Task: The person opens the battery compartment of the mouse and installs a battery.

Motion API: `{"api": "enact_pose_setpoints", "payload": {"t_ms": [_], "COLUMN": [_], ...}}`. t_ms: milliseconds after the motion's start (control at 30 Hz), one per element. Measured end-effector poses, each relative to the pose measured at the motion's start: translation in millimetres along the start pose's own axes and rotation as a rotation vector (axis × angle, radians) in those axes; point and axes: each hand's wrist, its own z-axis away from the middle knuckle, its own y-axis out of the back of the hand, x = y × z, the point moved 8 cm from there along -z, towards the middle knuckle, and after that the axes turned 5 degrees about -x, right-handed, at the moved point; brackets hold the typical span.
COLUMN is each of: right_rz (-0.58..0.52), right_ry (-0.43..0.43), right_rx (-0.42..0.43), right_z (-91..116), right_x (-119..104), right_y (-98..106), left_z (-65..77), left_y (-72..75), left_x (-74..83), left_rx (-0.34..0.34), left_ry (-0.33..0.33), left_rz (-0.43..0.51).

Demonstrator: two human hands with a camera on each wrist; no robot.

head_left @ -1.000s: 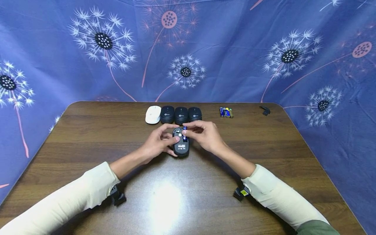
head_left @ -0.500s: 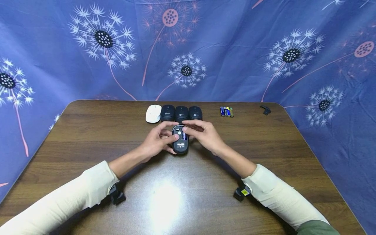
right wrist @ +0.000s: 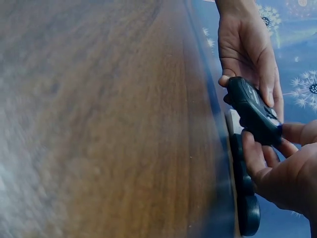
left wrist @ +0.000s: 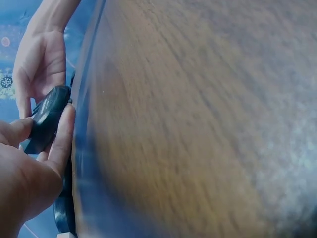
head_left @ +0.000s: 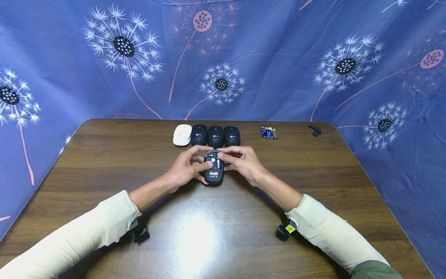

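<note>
A black computer mouse (head_left: 214, 176) is held underside up over the middle of the table, its battery slot uncovered. In that slot lies a blue battery (head_left: 218, 163). My left hand (head_left: 186, 166) grips the mouse by its left side, thumb on the underside and fingers along the edge. At the upper right of the mouse is my right hand (head_left: 244, 162), its thumb at the top end of the battery and its fingers round the far edge. Both wrist views show the mouse (left wrist: 47, 119) tilted between the two hands, clear of the table.
Behind the hands stand a white mouse (head_left: 182, 135) and three black mice (head_left: 215, 135) in a row. Several batteries (head_left: 269, 133) lie together to their right. A small black part (head_left: 315, 131) rests near the table's (head_left: 104, 162) far right corner. A patterned blue cloth (head_left: 271, 77) hangs behind.
One second ago the battery stood partly out of the slot between my right thumb and fingers. It now lies down in the slot, with my right thumb at its top end.
</note>
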Motion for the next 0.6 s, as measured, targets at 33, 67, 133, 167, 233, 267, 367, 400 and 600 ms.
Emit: {"api": "enact_pose_setpoints", "payload": {"t_ms": [33, 67, 133, 167, 233, 267, 367, 400, 600], "right_rz": [0.017, 0.041, 0.114, 0.172, 0.324, 0.409, 0.63, 0.678, 0.766], "right_ry": [0.003, 0.012, 0.035, 0.056, 0.106, 0.138, 0.221, 0.244, 0.301], "right_rx": [0.005, 0.01, 0.026, 0.034, 0.06, 0.077, 0.131, 0.146, 0.153], "right_z": [0.3, 0.6, 1.4, 2.1, 3.4, 4.0, 5.9, 6.7, 7.4], "right_x": [-0.1, -0.8, -3.4, -6.0, -12.6, -16.7, -27.8, -30.9, -38.1], "right_y": [-0.1, -0.3, -0.3, -0.7, -1.5, -2.0, -5.6, -7.1, -13.8], "left_z": [-0.1, -0.3, -0.5, -0.6, -0.5, -0.6, -0.8, -0.7, -0.2], "left_y": [-0.1, -0.2, -1.2, -1.8, -2.8, -3.2, -2.8, -2.3, 3.6], "left_x": [-0.2, -0.5, -0.2, 0.3, 1.6, 2.2, 4.5, 5.2, 6.6], "left_rx": [0.0, 0.002, 0.0, 0.0, -0.001, -0.001, 0.002, 0.003, 0.004], "left_ry": [0.003, 0.007, 0.008, 0.007, 0.0, -0.004, -0.026, -0.034, -0.042], "left_rz": [-0.002, -0.002, -0.003, -0.005, -0.007, -0.008, -0.022, -0.027, -0.034]}}
